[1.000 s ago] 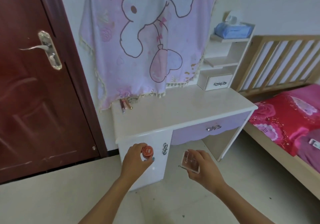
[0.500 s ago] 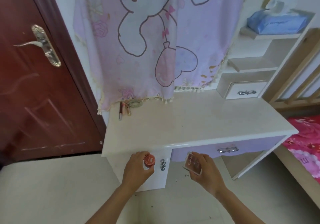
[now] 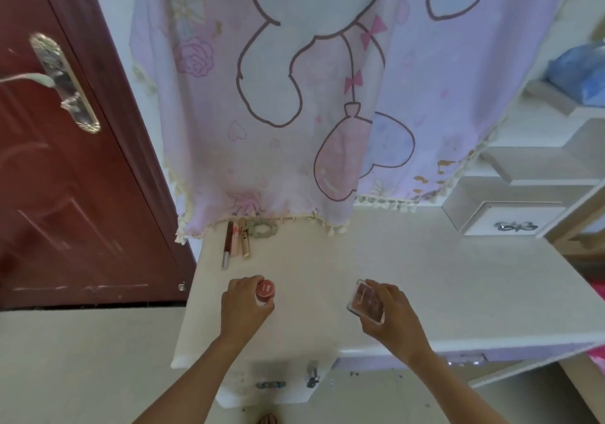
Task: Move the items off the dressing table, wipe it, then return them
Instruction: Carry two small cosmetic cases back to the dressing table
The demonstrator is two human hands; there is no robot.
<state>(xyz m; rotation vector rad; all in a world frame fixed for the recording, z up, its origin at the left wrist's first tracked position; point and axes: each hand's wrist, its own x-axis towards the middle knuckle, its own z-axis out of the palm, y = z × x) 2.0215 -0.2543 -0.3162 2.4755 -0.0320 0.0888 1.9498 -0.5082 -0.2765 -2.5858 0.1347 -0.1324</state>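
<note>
The left hand (image 3: 244, 309) is curled round a small red-lidded jar (image 3: 264, 290), fingers wrapped about its side so that the lid faces up at the hand's upper right. The right hand (image 3: 391, 317) grips a flat pink compact (image 3: 366, 304) by its near edge, the case tilted and lying to the hand's left, thumb along one side. Both hands are over the front part of the dressing table (image 3: 442, 279), the jar towards its left end and the compact near its middle, well apart; whether either thing touches the tabletop cannot be told. At the back left of the top lie three slim cosmetic tubes (image 3: 235, 243) side by side, with a pale scrunchie (image 3: 262, 227) just beside them. A pink cartoon cloth (image 3: 294, 112) hangs down behind the table, its fringe reaching the tubes. A dark red door (image 3: 65, 178) stands to the left, and a small drawer (image 3: 512, 224) sits at the table's back right.
</note>
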